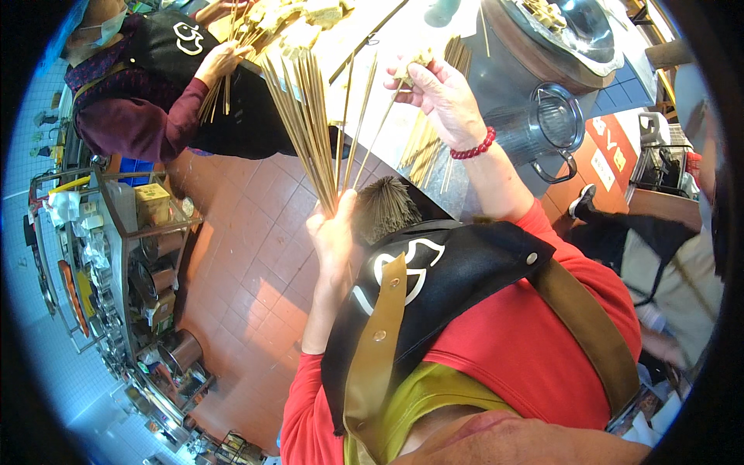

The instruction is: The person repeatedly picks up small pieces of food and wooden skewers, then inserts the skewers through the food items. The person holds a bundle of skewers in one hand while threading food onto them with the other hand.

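My left hand (333, 244) is closed around the lower ends of a fanned bundle of thin bamboo skewers (301, 116), which point up and away from me. One skewer (377, 132) leans apart from the bundle toward my right. Its upper end meets a pale yellowish piece of food (412, 65), pinched between the thumb and fingers of my right hand (448, 101). A red bead bracelet circles that wrist. Just right of my left hand shows a dense bunch of stick ends (387, 208). More skewers (428, 147) lie on the worktable below my right hand.
A co-worker (143, 124) at the far left holds skewers beside a pale food heap (298, 31). A tall metal pot (552, 128) and a large round basin (593, 35) stand at right. Shelves of kitchenware (116, 203) line the left side. Someone's dark-clad leg (612, 225) shows at right.
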The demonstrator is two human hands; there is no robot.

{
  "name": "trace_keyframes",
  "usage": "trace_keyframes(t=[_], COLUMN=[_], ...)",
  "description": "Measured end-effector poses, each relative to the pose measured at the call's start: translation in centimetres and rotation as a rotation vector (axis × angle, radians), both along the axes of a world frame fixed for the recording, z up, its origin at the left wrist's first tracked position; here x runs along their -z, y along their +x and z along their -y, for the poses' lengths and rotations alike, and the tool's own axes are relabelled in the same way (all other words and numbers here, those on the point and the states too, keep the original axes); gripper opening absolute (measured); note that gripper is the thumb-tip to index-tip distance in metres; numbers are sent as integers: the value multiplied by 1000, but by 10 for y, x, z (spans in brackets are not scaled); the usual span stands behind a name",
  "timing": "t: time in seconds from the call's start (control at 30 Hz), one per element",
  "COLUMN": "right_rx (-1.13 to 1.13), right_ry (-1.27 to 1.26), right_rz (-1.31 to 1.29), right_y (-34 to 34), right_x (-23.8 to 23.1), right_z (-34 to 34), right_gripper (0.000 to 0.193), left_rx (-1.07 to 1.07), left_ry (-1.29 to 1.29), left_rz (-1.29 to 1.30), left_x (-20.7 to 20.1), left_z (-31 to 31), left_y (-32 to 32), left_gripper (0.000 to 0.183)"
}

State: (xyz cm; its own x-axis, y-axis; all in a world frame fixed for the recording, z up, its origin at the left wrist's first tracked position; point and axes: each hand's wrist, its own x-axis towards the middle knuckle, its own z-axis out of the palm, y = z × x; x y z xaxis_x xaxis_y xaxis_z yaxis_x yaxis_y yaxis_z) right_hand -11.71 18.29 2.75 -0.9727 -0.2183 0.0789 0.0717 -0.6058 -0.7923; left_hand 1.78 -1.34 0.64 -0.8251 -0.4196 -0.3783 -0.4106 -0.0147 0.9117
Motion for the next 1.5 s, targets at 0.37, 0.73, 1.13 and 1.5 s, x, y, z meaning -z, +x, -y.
trace_keyframes(t=[0.37,0.73,1.13,1.5], right_rx=[-4,10,31,-36], right_ry=[-180,-3,-4,222], right_rz=[118,123,-41,-50], right_y=[13,12,-2,3], right_x=[6,-2,0,-1], right_z=[14,16,-4,-6], right_gripper=[20,24,27,24], left_rx=[-6,-10,67,93], left_ry=[-72,-88,-100,-75], left_rz=[-47,-75,-18,-39], left_x=[5,5,-5,-2], left_z=[-1,7,0,6], left_y=[2,1,-3,-3], left_gripper=[10,11,13,9])
